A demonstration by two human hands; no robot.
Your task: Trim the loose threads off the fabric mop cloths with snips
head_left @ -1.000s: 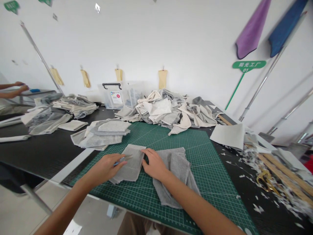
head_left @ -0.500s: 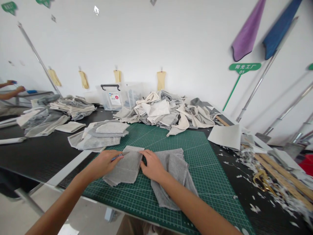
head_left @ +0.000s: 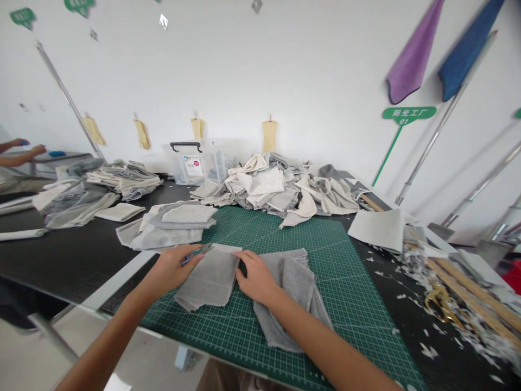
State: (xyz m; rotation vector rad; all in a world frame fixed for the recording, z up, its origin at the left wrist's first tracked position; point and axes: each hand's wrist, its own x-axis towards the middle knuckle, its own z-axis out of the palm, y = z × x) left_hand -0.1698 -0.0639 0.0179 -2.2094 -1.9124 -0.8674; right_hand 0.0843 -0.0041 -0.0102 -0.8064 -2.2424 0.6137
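Observation:
My left hand (head_left: pixel 176 267) is closed around small blue-handled thread snips (head_left: pixel 191 255). Their tip lies at the upper left corner of a folded grey cloth (head_left: pixel 211 282). Thumb and fingers of my right hand (head_left: pixel 254 274) grip that cloth's upper right edge. A paler strip shows along its top. Under my right wrist lies a second folded grey cloth (head_left: pixel 301 282), partly covered by the forearm. Both cloths rest on a green cutting mat (head_left: pixel 350 304).
A stack of grey cloths (head_left: pixel 171 228) lies left of the mat, a big heap of cloths (head_left: pixel 264 184) behind it. Further back stands a clear plastic box (head_left: pixel 187 163). On the right are gold scissors (head_left: pixel 439 301), wooden strips (head_left: pixel 468 288) and scraps. Another person's hands (head_left: pixel 28 155) show far left.
The snips in my left hand have pulled back slightly from the cloth, their tip now at its upper corner. My right hand keeps its place on the edge. The view has shifted a little.

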